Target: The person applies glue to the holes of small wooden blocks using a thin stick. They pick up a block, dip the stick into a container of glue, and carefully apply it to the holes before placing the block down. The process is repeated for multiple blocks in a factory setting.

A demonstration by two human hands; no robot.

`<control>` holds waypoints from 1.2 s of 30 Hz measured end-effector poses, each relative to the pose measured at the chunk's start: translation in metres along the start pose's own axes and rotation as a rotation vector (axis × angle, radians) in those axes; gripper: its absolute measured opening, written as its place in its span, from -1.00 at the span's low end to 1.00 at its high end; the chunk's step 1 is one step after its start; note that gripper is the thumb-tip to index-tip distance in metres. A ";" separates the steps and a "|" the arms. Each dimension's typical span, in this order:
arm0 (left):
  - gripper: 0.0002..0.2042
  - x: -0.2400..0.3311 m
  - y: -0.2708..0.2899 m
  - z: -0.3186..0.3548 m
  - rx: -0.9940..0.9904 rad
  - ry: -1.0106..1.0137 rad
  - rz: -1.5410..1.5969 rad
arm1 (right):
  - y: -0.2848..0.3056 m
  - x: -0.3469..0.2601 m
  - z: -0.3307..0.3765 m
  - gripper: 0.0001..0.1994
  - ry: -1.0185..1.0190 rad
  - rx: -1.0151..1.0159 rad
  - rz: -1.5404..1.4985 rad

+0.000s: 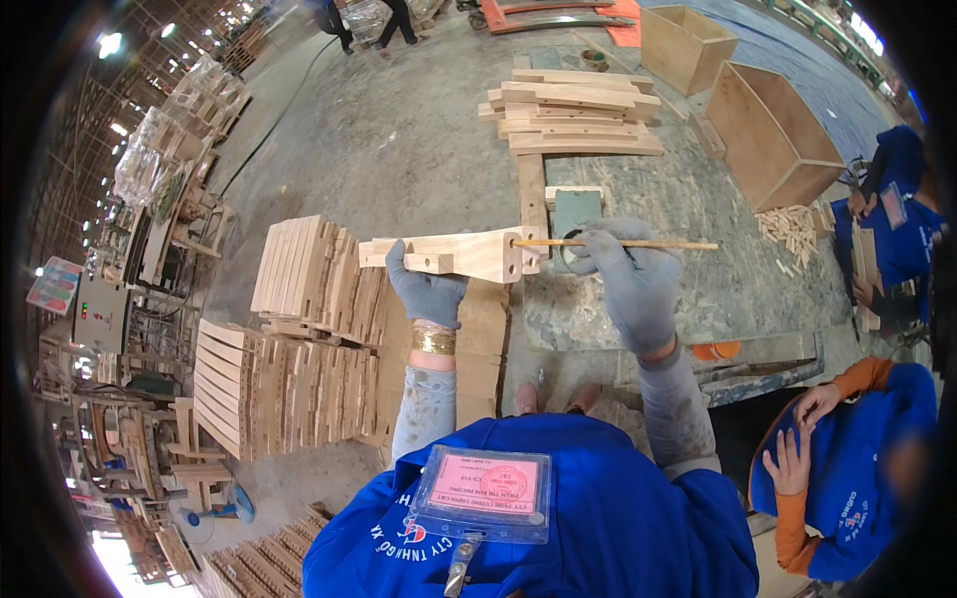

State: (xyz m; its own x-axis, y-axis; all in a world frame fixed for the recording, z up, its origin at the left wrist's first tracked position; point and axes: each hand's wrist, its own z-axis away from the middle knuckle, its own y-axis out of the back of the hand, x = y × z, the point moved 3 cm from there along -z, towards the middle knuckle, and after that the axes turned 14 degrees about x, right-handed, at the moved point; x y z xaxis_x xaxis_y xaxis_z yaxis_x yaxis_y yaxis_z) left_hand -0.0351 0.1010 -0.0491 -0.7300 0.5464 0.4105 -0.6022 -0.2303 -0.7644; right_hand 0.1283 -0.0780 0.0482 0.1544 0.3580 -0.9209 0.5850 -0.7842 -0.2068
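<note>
Steadily, our left hand (432,294) grips the wood (464,247) from below, some fingers hidden beneath it, holding it out in front of us, right of the stacks (299,274). Our right hand (630,284) pinches the stick (688,245), its tip at a hole in the wood's right end; we cannot tell whether it goes in. Beyond lies a pile of slats (578,112).
</note>
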 end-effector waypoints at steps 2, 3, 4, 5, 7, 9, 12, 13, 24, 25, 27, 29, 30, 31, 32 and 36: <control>-0.48 0.001 -0.001 0.001 0.014 -0.015 0.004 | 0.000 -0.003 0.005 -0.88 -0.111 0.023 -0.074; -0.48 0.001 -0.001 0.001 0.004 -0.020 -0.006 | 0.000 -0.004 0.008 -0.87 -0.166 0.038 -0.110; -0.48 0.002 0.000 0.000 -0.006 -0.025 -0.016 | -0.001 -0.004 0.008 -0.87 -0.142 0.052 -0.105; -0.47 0.002 0.000 0.000 -0.016 -0.030 -0.026 | -0.001 -0.002 0.007 -0.87 -0.117 0.068 -0.099; -0.47 0.000 -0.003 0.001 0.018 -0.017 -0.021 | 0.001 -0.001 0.007 -0.86 -0.068 0.073 -0.062; -0.48 0.000 -0.002 0.000 0.033 -0.014 -0.015 | 0.006 -0.001 0.007 -0.85 -0.023 0.050 -0.003; -0.49 0.002 0.003 -0.004 0.042 -0.025 -0.005 | 0.015 -0.007 0.004 -0.81 -0.025 0.135 0.011; -0.49 0.001 0.003 -0.004 0.053 -0.029 -0.002 | 0.018 -0.006 0.003 -0.79 -0.045 0.169 -0.002; -0.48 0.003 0.014 -0.014 0.109 -0.042 0.028 | 0.056 0.180 -0.018 -0.62 0.018 -0.111 0.998; -0.48 0.003 0.015 -0.015 0.093 -0.046 0.032 | 0.056 0.190 -0.017 -0.60 0.021 -0.128 1.025; -0.47 0.003 0.018 -0.017 0.086 -0.047 0.037 | 0.055 0.204 -0.014 -0.56 0.029 -0.163 1.078; -0.48 0.003 0.020 -0.018 0.103 -0.041 0.039 | 0.062 0.207 -0.013 -0.55 0.043 -0.047 0.929; -0.48 0.004 0.022 -0.017 0.106 -0.056 0.043 | 0.061 0.203 -0.012 -0.55 0.051 0.004 0.851; -0.48 0.004 0.023 -0.017 0.108 -0.070 0.047 | 0.060 0.201 -0.013 -0.56 0.019 -0.023 0.879; -0.48 0.005 0.025 -0.017 0.109 -0.084 0.050 | 0.062 0.198 -0.013 -0.57 -0.014 -0.048 0.907; -0.47 0.001 0.021 -0.016 0.084 -0.056 0.060 | 0.067 0.189 -0.008 -0.63 -0.030 -0.203 0.998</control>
State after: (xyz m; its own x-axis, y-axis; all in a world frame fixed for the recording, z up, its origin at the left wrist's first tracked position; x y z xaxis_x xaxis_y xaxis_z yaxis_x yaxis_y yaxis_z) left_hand -0.0437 0.1093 -0.0726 -0.7809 0.4843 0.3945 -0.5803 -0.3290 -0.7450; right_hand 0.2032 -0.0593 -0.1371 0.6273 -0.4273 -0.6511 0.3245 -0.6165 0.7173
